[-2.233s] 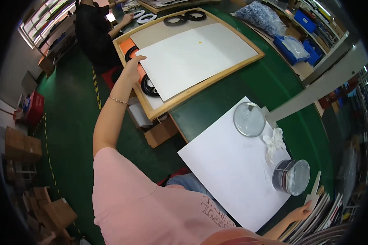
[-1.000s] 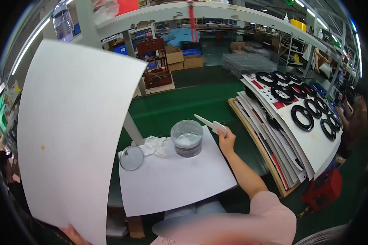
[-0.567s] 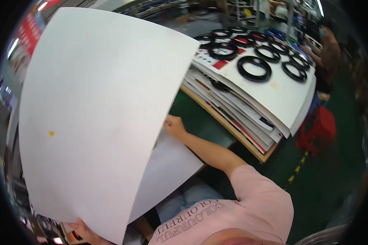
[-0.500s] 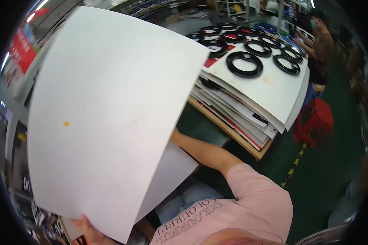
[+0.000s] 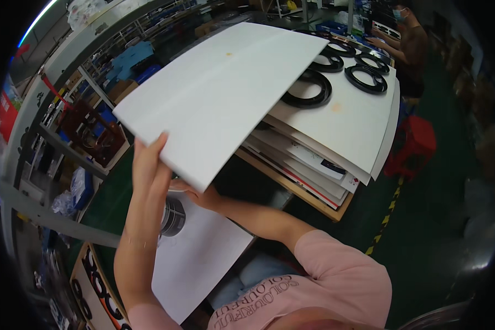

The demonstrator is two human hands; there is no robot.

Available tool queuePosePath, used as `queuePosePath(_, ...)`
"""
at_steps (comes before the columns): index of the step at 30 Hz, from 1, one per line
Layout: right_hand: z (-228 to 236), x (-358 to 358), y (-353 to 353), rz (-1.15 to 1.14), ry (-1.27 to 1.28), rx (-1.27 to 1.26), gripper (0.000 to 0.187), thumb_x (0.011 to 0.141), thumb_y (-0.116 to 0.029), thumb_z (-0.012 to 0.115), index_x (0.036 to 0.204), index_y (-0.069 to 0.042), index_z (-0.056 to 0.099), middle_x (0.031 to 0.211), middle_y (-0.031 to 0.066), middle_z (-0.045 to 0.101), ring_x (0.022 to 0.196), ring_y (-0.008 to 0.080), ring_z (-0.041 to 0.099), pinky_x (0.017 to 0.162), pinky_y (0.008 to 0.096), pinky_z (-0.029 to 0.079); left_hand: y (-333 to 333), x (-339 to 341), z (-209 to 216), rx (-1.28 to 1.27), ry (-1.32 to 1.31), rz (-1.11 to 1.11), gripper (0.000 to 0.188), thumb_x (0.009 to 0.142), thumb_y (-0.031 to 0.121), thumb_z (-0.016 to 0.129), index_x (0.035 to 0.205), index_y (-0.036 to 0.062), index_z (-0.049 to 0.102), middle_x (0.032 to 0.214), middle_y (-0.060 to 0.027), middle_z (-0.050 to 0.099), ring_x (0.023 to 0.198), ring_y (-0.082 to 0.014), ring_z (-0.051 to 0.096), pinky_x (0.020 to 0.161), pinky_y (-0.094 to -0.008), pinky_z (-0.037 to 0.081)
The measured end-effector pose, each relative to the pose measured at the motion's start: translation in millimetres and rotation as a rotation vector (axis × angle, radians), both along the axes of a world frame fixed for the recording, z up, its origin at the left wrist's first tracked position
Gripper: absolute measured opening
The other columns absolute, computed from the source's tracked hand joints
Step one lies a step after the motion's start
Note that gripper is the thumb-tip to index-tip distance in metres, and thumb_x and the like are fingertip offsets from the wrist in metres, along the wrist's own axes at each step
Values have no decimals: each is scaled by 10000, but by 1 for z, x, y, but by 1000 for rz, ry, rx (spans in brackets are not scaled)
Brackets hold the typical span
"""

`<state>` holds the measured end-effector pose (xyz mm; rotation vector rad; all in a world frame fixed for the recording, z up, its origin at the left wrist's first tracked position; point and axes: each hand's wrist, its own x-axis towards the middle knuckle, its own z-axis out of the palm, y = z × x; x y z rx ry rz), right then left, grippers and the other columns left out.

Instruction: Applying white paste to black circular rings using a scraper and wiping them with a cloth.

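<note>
My left hand (image 5: pixel 150 159) grips the near left edge of a large white board (image 5: pixel 225 93), thumb on top and fingers underneath. The board is tilted, and its far part overlaps black rings on a stack of boards. Below its near corner is my right hand (image 5: pixel 202 197), with its fingers stretching left over the top of a dark round can (image 5: pixel 174 217). The board hides part of that hand, so its grip is unclear. The can stands on a white sheet (image 5: pixel 203 258) in front of me.
Black rings (image 5: pixel 366 80) lie on stacked boards (image 5: pixel 335 126) on a wooden pallet (image 5: pixel 324 210). A red stool (image 5: pixel 415 146) stands to the right, near a seated person (image 5: pixel 410 49). A grey metal frame (image 5: pixel 25 126) rises at left; a tray of rings (image 5: pixel 96 286) is lower left.
The white board has tipped away from me, moving up and right over the rings. My left hand has risen with its edge. The can and my right hand have come into view.
</note>
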<state>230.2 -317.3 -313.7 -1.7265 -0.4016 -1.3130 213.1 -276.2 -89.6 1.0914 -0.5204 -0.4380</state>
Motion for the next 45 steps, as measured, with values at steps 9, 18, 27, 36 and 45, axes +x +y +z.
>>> queuePosePath(9,27,-26,-10,-79,9,-55,275,701,22,564,956,-72,604,981,94,615,893,261,597,709,360,494,-224,70,2,-193,217,-92,553,728,-203,417,1180,76,259,1159,-153,388,978,-302,519,767,-444,512)
queuePosePath(18,7,-13,-5,32,177,158,209,709,-65,595,917,-46,596,913,94,607,818,277,588,653,355,489,-266,68,-11,29,250,97,330,736,-154,485,1055,-113,414,1077,-217,452,891,-323,566,743,-431,545)
queuePosePath(27,20,-13,-8,-97,123,-13,210,697,-21,559,898,-73,593,863,95,601,762,284,582,626,354,483,-228,77,-4,258,84,90,387,665,-76,574,1011,-161,421,1038,-221,494,943,-325,542,688,-390,551)
queuePosePath(36,15,-15,-14,-248,100,-66,227,674,5,532,865,-88,612,857,86,607,740,272,585,618,354,482,-220,48,-9,757,-319,331,882,618,186,697,1309,-67,212,1325,-218,258,1211,-324,264,891,-444,425)
queuePosePath(45,34,-25,-29,-64,104,19,229,713,1,515,913,-65,605,870,116,625,800,304,603,699,380,491,-118,13,0,476,-984,-104,568,635,132,630,1188,122,501,1259,-144,415,1174,-305,363,974,-370,317)
